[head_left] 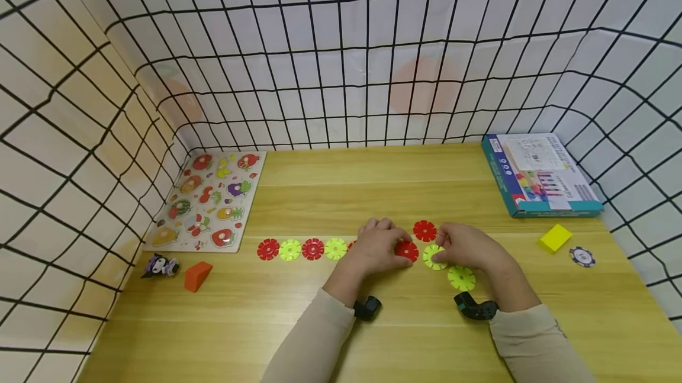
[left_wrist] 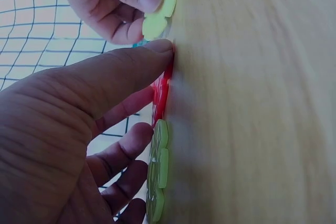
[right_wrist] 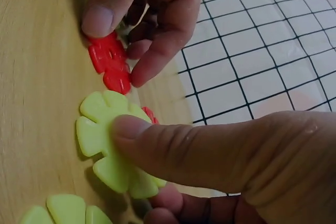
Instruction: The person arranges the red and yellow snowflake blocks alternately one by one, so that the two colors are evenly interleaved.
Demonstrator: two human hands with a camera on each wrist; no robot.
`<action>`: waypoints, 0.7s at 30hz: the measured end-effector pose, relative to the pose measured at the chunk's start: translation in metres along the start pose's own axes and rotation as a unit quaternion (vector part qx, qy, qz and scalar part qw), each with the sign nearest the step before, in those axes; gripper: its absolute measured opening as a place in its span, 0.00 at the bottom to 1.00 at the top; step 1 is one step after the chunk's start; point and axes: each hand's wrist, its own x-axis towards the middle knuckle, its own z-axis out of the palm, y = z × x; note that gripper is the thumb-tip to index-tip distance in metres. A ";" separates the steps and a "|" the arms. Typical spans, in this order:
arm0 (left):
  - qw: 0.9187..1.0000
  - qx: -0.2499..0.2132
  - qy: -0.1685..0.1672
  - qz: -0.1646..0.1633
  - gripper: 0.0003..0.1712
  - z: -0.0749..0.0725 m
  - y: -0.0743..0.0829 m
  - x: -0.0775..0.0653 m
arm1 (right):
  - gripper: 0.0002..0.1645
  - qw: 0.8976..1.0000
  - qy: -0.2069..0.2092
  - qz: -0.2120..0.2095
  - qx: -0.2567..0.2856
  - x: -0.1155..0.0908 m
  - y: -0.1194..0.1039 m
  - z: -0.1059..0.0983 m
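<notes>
My left hand (head_left: pixel 370 250) grips a red notched plastic disc (head_left: pixel 407 251), thumb at the near edge and fingers at the far edge, in the row on the table. Just to its right my right hand (head_left: pixel 471 247) pinches a yellow-green notched disc (right_wrist: pixel 107 142), tilted up off the wood, between thumb and fingers. The row of red and yellow-green discs (head_left: pixel 290 250) runs out to the left; my left hand hides part of it. Beyond the pinched disc lies a loose red disc (head_left: pixel 424 231), and a loose yellow-green disc (head_left: pixel 461 278) lies near my right wrist.
A fruit puzzle board (head_left: pixel 210 202) lies at the back left, with a small figurine (head_left: pixel 160 266) and an orange block (head_left: pixel 198 276) before it. On the right are a flat box (head_left: pixel 540 176), a yellow block (head_left: pixel 555 238) and a poker chip (head_left: pixel 582 256). Black netting (head_left: pixel 341 51) encloses the table.
</notes>
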 end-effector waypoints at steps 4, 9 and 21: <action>1.000 0.004 0.002 0.003 0.23 0.001 -0.001 0.000 | 0.18 1.000 0.007 -0.014 0.014 0.002 0.001 0.001; 1.000 0.005 0.005 0.006 0.23 0.002 -0.002 0.001 | 0.18 1.000 0.011 0.001 0.009 0.003 0.000 0.002; 1.000 0.001 0.004 0.007 0.23 0.004 -0.002 0.000 | 0.18 1.000 0.016 0.024 -0.011 0.007 0.001 0.004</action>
